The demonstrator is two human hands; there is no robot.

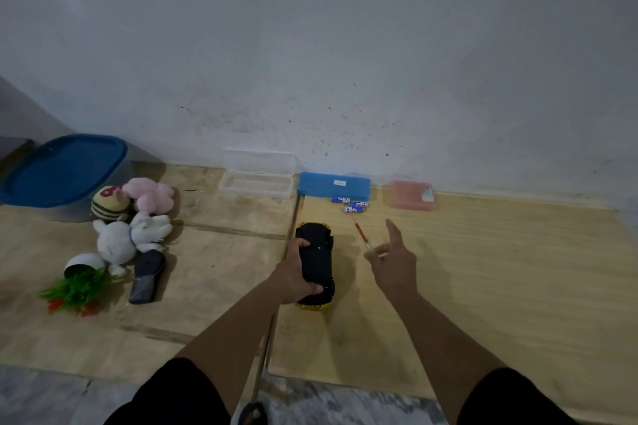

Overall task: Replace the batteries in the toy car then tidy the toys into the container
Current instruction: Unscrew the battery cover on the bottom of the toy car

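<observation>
Left hand: the left hand [297, 272] is clamped along the side of the yellow plastic toy car [315, 266], which lies upside down on the pale wood-grain floor covering [483, 269], its flat black underside facing up.
Right hand: the right hand [392, 260] hovers just right of the car with fingers spread apart and forefinger raised, holding nothing; it is next to the thin red-handled screwdriver [362, 235] lying on the floor.
Progress: judging from the closed-looking underside and the untouched tool, the battery swap seems barely begun; whether the compartment cover is on is too blurred to confirm.
Left to do: opening the car, swapping cells, closing it, then gathering every toy.
Toys, left: a toppled white pot of green plastic leaves [77, 281], a dark grey angular plastic piece [145, 278], a fuzzy white plush rabbit [127, 236], a striped round plush [109, 202] and a pink plush [152, 195] lie clustered, soft and matte.
Batteries: three small blue-and-white cylindrical batteries [350, 204] rest beyond the screwdriver, just in front of a blue rectangular plastic case [333, 185].
Far row: an open clear plastic case [257, 181] and a translucent pink box [411, 195] stand by the wall.
Container: the round grey tub with a smooth blue lid [64, 171] sits far left, lid on.
</observation>
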